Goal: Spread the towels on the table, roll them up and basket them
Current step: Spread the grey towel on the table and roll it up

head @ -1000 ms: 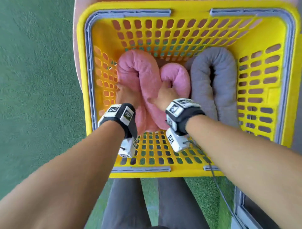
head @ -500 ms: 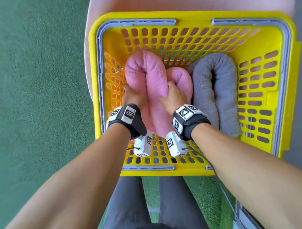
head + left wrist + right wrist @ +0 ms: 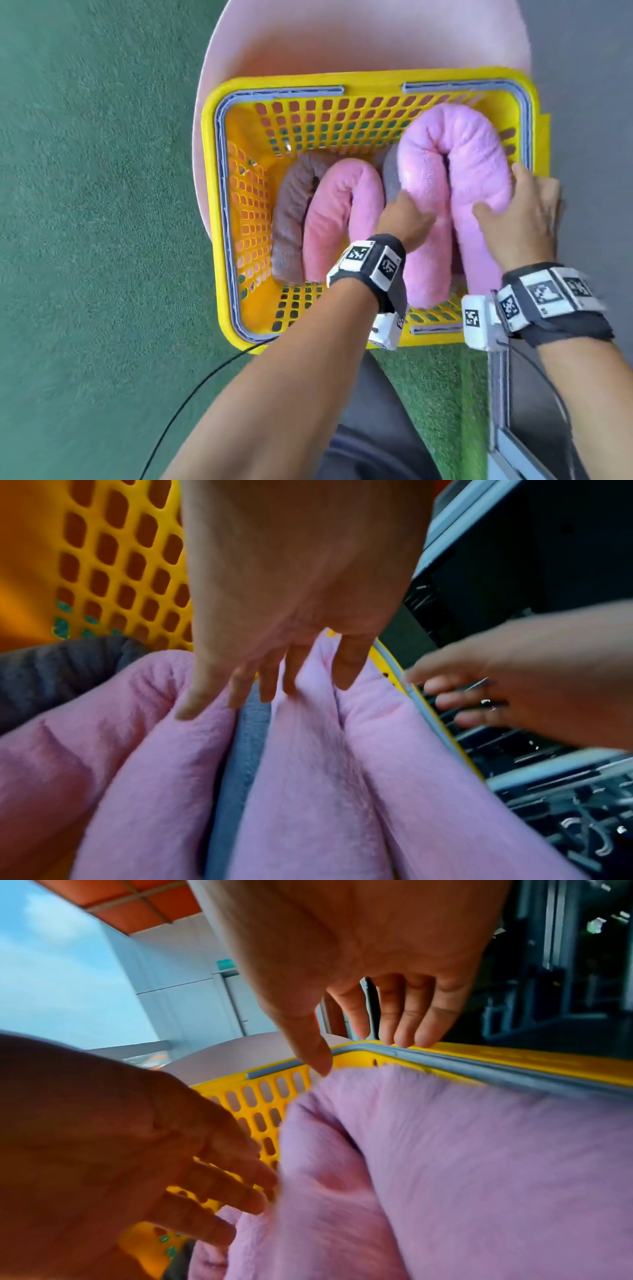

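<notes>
A yellow basket [image 3: 219,219] stood on a pink table [image 3: 342,44], holding a folded brown rolled towel [image 3: 287,219] against its left wall, a pink rolled towel [image 3: 339,212] just beside that, and a grey rolled towel [image 3: 390,174] partly hidden between the two pink ones. A larger pink rolled towel [image 3: 455,178], bent double, sat on the right side, its bend rising towards the far right corner. The left hand [image 3: 404,219] pressed it with fairly straight, slightly spread fingers [image 3: 267,685], while the right hand [image 3: 520,219] lay against its right side by the basket's right rim, fingers [image 3: 407,1015] loosely extended and gripping nothing.
</notes>
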